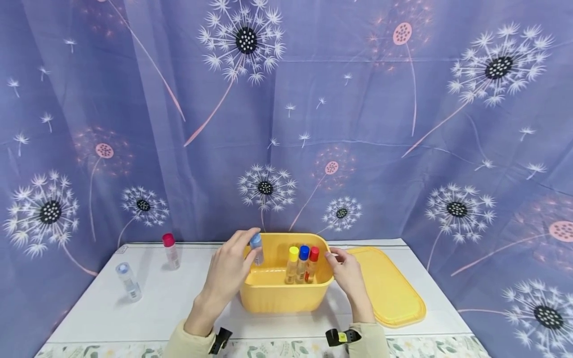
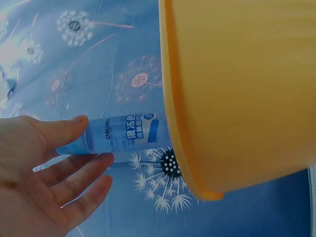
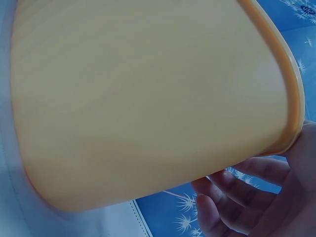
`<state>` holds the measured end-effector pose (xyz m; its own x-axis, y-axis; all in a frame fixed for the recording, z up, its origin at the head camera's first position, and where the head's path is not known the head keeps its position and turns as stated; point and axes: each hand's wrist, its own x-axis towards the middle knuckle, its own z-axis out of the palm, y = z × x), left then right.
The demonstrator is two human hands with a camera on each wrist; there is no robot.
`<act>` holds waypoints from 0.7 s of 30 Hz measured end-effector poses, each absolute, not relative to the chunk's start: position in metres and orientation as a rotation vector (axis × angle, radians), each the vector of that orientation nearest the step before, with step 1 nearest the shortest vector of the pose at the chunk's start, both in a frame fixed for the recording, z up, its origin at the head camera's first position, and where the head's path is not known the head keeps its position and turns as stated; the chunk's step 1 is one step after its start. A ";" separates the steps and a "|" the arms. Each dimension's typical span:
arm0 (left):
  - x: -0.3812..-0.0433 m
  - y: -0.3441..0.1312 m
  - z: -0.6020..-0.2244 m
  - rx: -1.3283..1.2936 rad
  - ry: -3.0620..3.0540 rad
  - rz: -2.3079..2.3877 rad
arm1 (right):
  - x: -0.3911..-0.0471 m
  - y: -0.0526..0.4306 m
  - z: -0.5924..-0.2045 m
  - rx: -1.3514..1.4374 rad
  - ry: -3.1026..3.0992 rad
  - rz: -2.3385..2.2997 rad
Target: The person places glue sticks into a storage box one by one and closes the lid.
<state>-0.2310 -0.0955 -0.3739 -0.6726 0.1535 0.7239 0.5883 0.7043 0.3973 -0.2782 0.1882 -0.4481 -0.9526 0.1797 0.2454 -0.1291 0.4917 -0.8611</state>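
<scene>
My left hand (image 1: 227, 266) pinches the light blue cap of a clear glue bottle (image 2: 126, 132) between thumb and fingers. That bottle hangs upright, its lower end inside the left part of a yellow plastic box (image 1: 284, 299). Inside the box, toward the right, three more glue bottles stand side by side, with a yellow cap (image 1: 293, 251), a dark blue cap (image 1: 304, 250) and a red cap (image 1: 314, 252). My right hand (image 1: 349, 274) holds the box by its right rim, and in the right wrist view its fingers (image 3: 244, 190) bend along the outer wall.
A yellow lid (image 1: 389, 286) lies flat on the white table to the right of the box. Two glue bottles stand at the left, one with a pinkish-red cap (image 1: 168, 240) and a pale blue one (image 1: 129, 282). A patterned curtain (image 1: 309, 109) hangs behind the table.
</scene>
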 end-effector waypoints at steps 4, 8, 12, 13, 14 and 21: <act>-0.239 -0.090 -0.367 -0.637 -2.284 -0.763 | -0.278 0.189 -0.448 -0.044 -2.440 1.439; -0.250 -0.085 -0.361 -0.755 -2.320 -0.672 | -0.279 0.190 -0.449 -0.027 -2.432 1.419; -0.263 -0.080 -0.359 -0.825 -2.395 -0.625 | -0.279 0.191 -0.450 -0.018 -2.431 1.411; -0.266 -0.079 -0.359 -0.830 -2.423 -0.613 | -0.279 0.191 -0.450 -0.017 -2.432 1.414; -0.270 -0.078 -0.359 -0.836 -2.451 -0.608 | -0.279 0.191 -0.450 -0.016 -2.435 1.411; -0.293 -0.069 -0.363 -0.866 -2.644 -0.518 | -0.279 0.189 -0.448 -0.017 -2.445 1.397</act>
<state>-0.2929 -0.0694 -0.3627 -0.7692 0.5021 0.3953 0.6142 0.7518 0.2401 -0.2786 0.1893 -0.4484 -0.9472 0.1690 0.2725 -0.1489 0.5207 -0.8406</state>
